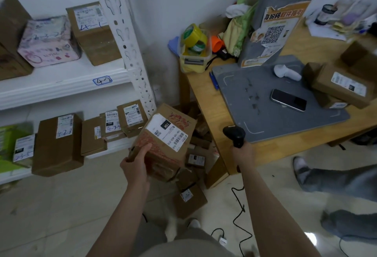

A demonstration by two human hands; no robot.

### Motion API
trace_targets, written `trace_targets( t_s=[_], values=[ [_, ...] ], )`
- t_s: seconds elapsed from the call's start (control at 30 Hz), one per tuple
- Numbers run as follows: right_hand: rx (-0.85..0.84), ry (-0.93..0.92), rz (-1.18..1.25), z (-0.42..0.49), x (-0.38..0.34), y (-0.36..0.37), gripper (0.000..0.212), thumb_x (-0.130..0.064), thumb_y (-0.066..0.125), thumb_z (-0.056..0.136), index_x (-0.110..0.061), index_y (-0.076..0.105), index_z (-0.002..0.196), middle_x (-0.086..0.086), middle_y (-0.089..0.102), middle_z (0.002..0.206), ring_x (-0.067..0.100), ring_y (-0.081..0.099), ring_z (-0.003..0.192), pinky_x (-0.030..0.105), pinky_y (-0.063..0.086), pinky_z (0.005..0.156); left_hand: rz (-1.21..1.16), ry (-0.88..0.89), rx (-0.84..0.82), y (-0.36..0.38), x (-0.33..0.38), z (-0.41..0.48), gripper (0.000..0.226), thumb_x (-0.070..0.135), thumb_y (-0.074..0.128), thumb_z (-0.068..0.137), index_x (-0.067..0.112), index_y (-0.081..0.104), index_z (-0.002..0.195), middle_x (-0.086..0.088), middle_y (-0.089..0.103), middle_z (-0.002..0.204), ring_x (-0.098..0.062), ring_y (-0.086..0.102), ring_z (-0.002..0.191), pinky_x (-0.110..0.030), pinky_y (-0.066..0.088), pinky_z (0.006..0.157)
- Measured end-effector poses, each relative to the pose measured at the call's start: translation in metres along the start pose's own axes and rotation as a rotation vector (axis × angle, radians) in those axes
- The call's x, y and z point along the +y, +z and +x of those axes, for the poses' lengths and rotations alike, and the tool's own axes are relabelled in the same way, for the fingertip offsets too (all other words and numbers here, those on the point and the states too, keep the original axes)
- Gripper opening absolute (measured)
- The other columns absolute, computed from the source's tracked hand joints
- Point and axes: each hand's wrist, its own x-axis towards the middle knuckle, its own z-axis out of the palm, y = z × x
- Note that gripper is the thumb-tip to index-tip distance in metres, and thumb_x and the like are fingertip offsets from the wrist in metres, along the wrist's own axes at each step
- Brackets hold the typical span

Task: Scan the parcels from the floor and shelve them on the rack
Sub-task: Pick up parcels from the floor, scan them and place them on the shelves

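My left hand [136,162] grips the near left corner of a brown cardboard parcel [163,142] with red print, held tilted above the floor; its white shipping label [167,132] faces up. A black corded barcode scanner [234,135] points upward in my right hand [241,151], just right of the parcel. Under and behind the held parcel, several small brown parcels [189,198] lie heaped on the floor beside the desk leg. The white rack [61,82] stands at the left, with labelled parcels on both visible shelves.
A wooden desk [206,101] at the right carries a grey mat, a phone [288,99], a white handheld device, stacked boxes [340,86] and a tub of tape rolls [194,44]. Another person's legs [336,179] stand at the far right. The scanner cable [242,214] trails over the tiled floor.
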Motion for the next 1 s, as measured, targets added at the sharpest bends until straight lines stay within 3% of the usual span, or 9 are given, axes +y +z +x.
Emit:
trace_targets(
  t_s=[0.2, 0.43, 0.57, 0.67, 0.8, 1.0],
  values=[
    [-0.030, -0.005, -0.193, 0.033, 0.015, 0.000, 0.005, -0.004, 0.053, 0.089, -0.006, 0.058, 0.089, 0.011, 0.058, 0.082, 0.023, 0.055, 0.072, 0.030, 0.041, 0.059, -0.037, -0.044, -0.021, -0.001, 0.001, -0.014, 0.060, 0.018, 0.081, 0.080, 0.004, 0.055, 0.132, -0.011, 0.067, 0.116, -0.023, 0.066, 0.094, -0.037, 0.058, 0.064],
    [0.007, -0.027, -0.216, 0.039, 0.022, 0.016, 0.023, -0.013, 0.056, 0.089, -0.007, 0.057, 0.112, 0.016, 0.065, 0.104, 0.033, 0.062, 0.093, 0.043, 0.055, 0.077, -0.039, -0.028, -0.023, 0.006, 0.003, -0.024, 0.056, 0.020, 0.078, 0.083, 0.009, 0.056, 0.133, -0.007, 0.066, 0.117, -0.019, 0.063, 0.094, -0.038, 0.055, 0.067],
    [0.093, -0.041, -0.271, 0.026, 0.016, 0.020, 0.043, -0.016, 0.061, 0.086, -0.007, 0.052, 0.127, 0.017, 0.058, 0.123, 0.034, 0.055, 0.112, 0.051, 0.050, 0.092, -0.044, -0.029, -0.017, 0.011, 0.003, -0.025, 0.060, 0.022, 0.080, 0.080, 0.009, 0.055, 0.133, -0.008, 0.066, 0.118, -0.021, 0.063, 0.096, -0.042, 0.056, 0.073],
    [0.163, -0.041, -0.229, 0.010, 0.003, 0.018, 0.058, -0.016, 0.067, 0.083, -0.006, 0.047, 0.136, 0.018, 0.050, 0.133, 0.034, 0.046, 0.123, 0.046, 0.042, 0.099, -0.054, -0.034, -0.022, 0.014, 0.006, -0.026, 0.062, 0.024, 0.082, 0.077, 0.007, 0.056, 0.131, -0.008, 0.067, 0.118, -0.023, 0.064, 0.099, -0.053, 0.057, 0.085],
    [0.329, -0.153, -0.133, -0.013, -0.015, 0.014, 0.064, -0.019, 0.074, 0.078, -0.005, 0.048, 0.135, 0.016, 0.051, 0.132, 0.032, 0.046, 0.124, 0.042, 0.042, 0.101, -0.070, -0.026, -0.039, 0.010, 0.012, -0.027, 0.057, 0.024, 0.081, 0.078, 0.007, 0.058, 0.127, -0.007, 0.068, 0.114, -0.024, 0.065, 0.101, -0.055, 0.056, 0.090],
    [0.277, -0.388, 0.037, -0.075, -0.085, 0.035, 0.059, -0.018, 0.071, 0.087, -0.013, 0.045, 0.140, 0.005, 0.045, 0.140, 0.019, 0.047, 0.128, 0.026, 0.041, 0.096, -0.159, 0.016, -0.137, -0.013, 0.055, -0.032, 0.029, 0.024, 0.074, 0.086, 0.019, 0.064, 0.113, -0.003, 0.067, 0.117, -0.018, 0.063, 0.098, -0.040, 0.055, 0.073]
  ],
)
